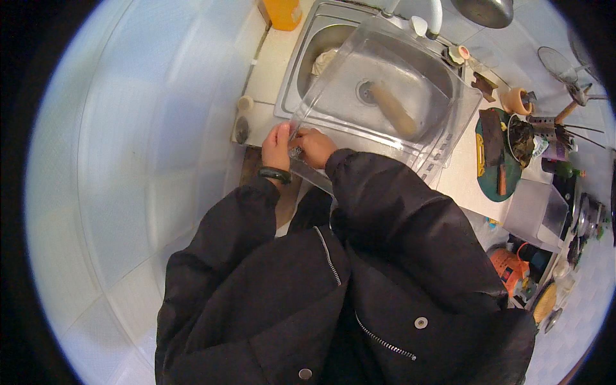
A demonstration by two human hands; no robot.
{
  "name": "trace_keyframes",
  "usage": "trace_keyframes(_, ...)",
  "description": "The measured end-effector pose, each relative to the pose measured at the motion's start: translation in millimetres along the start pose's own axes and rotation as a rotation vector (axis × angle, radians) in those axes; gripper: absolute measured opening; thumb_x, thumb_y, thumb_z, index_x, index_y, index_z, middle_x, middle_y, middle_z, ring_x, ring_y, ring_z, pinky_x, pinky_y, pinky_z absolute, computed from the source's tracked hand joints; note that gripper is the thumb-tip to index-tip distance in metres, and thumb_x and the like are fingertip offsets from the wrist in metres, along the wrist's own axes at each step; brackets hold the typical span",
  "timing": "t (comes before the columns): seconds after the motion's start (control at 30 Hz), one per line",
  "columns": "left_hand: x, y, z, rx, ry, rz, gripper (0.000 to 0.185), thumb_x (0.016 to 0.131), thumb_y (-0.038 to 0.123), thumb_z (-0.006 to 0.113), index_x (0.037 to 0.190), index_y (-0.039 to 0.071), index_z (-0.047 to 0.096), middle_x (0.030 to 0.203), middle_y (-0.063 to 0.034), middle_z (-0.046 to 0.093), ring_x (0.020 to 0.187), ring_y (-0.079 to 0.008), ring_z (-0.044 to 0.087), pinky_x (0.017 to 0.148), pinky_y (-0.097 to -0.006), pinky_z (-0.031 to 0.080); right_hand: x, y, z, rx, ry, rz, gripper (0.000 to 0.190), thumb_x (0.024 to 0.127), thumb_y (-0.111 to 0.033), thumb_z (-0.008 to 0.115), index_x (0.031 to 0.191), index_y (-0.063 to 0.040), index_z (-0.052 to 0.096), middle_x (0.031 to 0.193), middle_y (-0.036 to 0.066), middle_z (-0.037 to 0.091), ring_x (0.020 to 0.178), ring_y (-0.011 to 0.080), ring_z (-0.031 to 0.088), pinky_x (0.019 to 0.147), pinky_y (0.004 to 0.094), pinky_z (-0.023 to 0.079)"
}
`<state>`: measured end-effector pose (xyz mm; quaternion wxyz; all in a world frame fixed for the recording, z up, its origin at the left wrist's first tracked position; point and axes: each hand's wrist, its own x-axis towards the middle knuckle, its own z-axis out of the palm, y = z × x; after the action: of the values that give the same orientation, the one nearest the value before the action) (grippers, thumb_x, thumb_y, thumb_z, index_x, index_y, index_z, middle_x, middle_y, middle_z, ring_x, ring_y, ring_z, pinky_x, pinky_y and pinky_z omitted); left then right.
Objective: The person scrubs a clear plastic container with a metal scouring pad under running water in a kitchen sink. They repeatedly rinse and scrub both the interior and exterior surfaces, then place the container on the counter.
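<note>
A large clear plastic bin or drawer (332, 96) lies tilted over a stainless steel sink (288, 98). My left hand (276, 147), with a dark bangle at the wrist, grips the bin's near left corner from outside. My right hand (315, 148) is curled at the same corner, on the inner side, close to my left hand. A small shiny crumpled thing, perhaps a metal scourer (295, 152), shows beneath its fingers. Through the clear plastic I see a long brownish object (394, 110) beside the drain, and a pale cloth (323, 61) lies at the sink's left side.
Right of the sink, a green cutting board (500, 190) carries a cleaver (491, 137) and a yellow-handled tool (480, 155). A bowl of dark leaves (520, 142) stands beside it. A faucet (434, 19) rises behind the sink; an orange container (283, 13) stands back left. Tiled wall (159, 120) bounds the left.
</note>
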<state>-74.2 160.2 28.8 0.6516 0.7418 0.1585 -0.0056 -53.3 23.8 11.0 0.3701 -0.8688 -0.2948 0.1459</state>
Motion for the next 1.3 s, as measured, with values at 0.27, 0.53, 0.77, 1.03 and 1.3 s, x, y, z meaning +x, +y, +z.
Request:
trace_keyframes(0.27,1.5,3.1,-3.9,0.061,-0.026,0.031,0.035,0.097,0.024,0.053,0.120,-0.001,0.061,0.110,-0.0090,0.067,0.100,-0.0165,0.060,0.089,-0.0290,0.045,-12.0,5.2,-15.1,-0.357,0.027,-0.137,0.025,0.078,-0.021,0.064,0.102,-0.016,0.069,0.100,0.011,0.058,0.095,0.0317,0.060,0.080,0.0435,0.051)
trace_keyframes(0.53,4.2,-8.3,-9.4,0.092,-0.135,0.003,0.045,0.084,0.004,0.060,0.128,0.001,0.057,0.118,-0.0142,0.065,0.109,-0.0208,0.061,0.095,-0.0311,0.045,15.4,58.9,-61.3,-0.496,0.351,0.117,0.043,0.080,-0.027,0.070,0.117,-0.009,0.059,0.094,0.012,0.058,0.093,0.0317,0.056,0.079,0.0435,0.047)
trace_keyframes(0.77,2.9,1.3,-12.6,0.249,-0.187,-0.027,0.047,0.085,-0.006,0.050,0.132,0.000,0.054,0.128,-0.0099,0.061,0.119,-0.0186,0.057,0.102,-0.0318,0.041,60.3,107.4,-134.9,-0.526,0.689,0.307,0.040,0.081,-0.027,0.070,0.115,-0.008,0.060,0.098,0.016,0.058,0.094,0.0356,0.056,0.079,0.0435,0.049)
trace_keyframes(1.03,-0.3,5.1,-13.6,0.228,-0.236,0.067,0.051,0.085,-0.009,0.044,0.135,-0.003,0.050,0.132,-0.0154,0.058,0.124,-0.0223,0.053,0.106,-0.0335,0.038,108.5,142.8,-155.3,-0.384,0.819,0.497,0.034,0.082,-0.024,0.070,0.112,-0.008,0.064,0.101,0.019,0.058,0.094,0.0378,0.059,0.080,0.0460,0.050)
trace_keyframes(1.3,-15.1,19.9,8.1,0.161,-0.089,0.085,0.047,0.087,-0.007,0.045,0.133,0.001,0.052,0.121,-0.0192,0.063,0.114,-0.0248,0.061,0.095,-0.0312,0.044,56.1,77.2,-98.9,-0.249,0.269,0.161,0.038,0.076,-0.019,0.074,0.113,-0.013,0.065,0.104,0.014,0.056,0.101,0.0346,0.056,0.082,0.0445,0.048)
